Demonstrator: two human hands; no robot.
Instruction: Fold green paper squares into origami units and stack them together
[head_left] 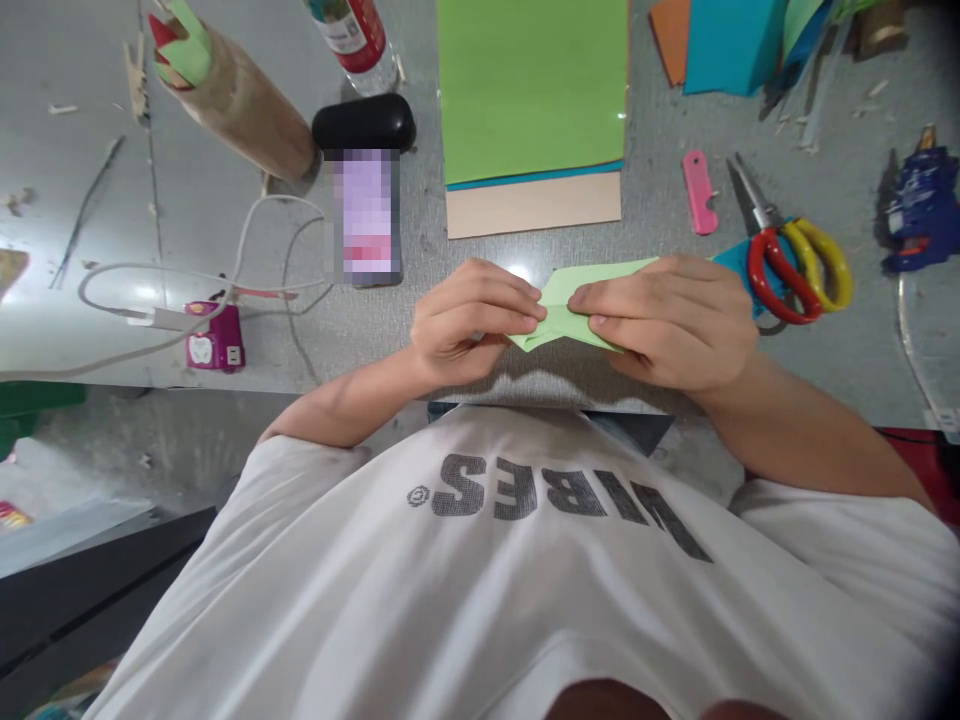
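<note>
Gray table (67, 210) carries paper stack (532, 90), glue gun (924, 218)

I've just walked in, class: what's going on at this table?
A person in a white T-shirt holds folded light green paper above the table. The left hand and right hand both grip it, fingertips on top. Scissors and a blue glue gun are to the right, unheld; stacked coloured sheets lie ahead.

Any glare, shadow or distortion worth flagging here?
Head view: glare spot on the tabletop beside the folded paper, soft shadow below that paper; head view: right-hand corners darkened, table edge bowed; head view: phone screen pixelated.
</note>
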